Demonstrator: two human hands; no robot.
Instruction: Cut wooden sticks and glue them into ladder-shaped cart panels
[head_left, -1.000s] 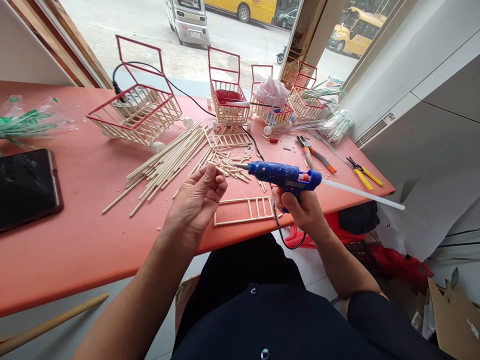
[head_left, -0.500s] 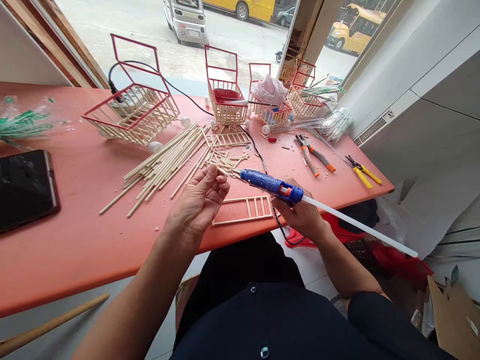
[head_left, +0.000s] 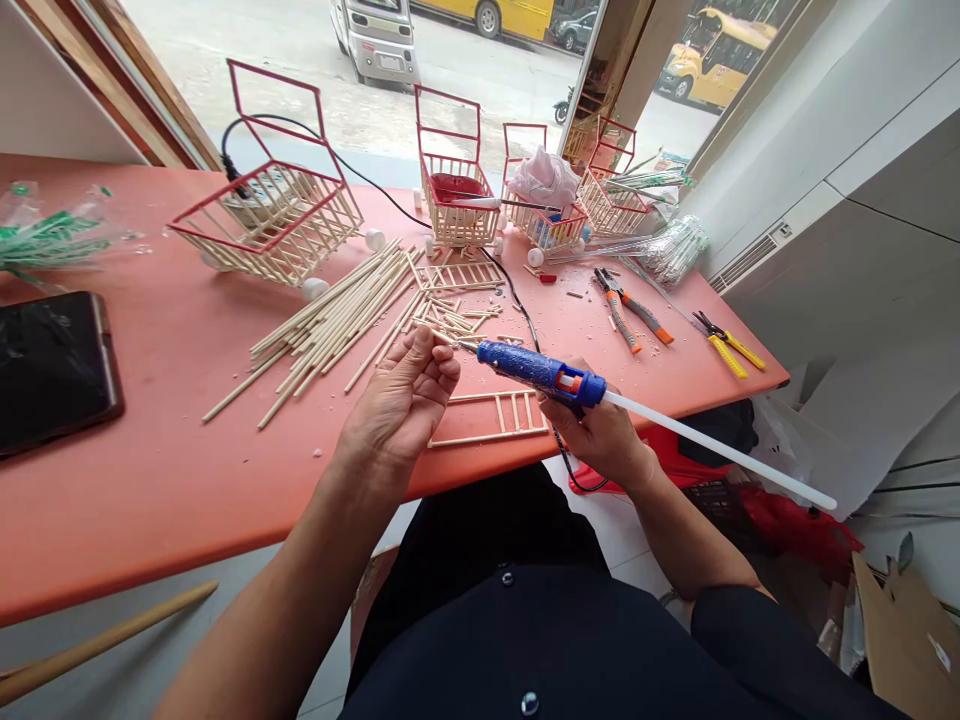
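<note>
A blue hot glue gun (head_left: 525,365) is gripped in my right hand (head_left: 600,425), its nozzle pointing left and a long white glue stick (head_left: 720,448) sticking out of its back. Between thumb and fingers my left hand (head_left: 412,390) pinches a short wooden stick (head_left: 436,336), whose end is close to the nozzle; whether they touch I cannot tell. Below the gun, a ladder-like wooden frame (head_left: 491,440) lies flat near the table's front edge, partly behind my hands. Short cut sticks (head_left: 469,318) are scattered just beyond my left hand.
Long wooden sticks (head_left: 330,320) lie in a pile on the pink table (head_left: 172,400). Several small stick carts with red rims, one at left (head_left: 277,230), line the back. Orange-grey pliers (head_left: 630,305) and yellow-handled pliers (head_left: 727,345) lie right, a phone (head_left: 56,370) left.
The glue gun's nozzle has shifted very slightly left toward the stick in my left hand. The camera view has moved a little; both hands keep their grips.
</note>
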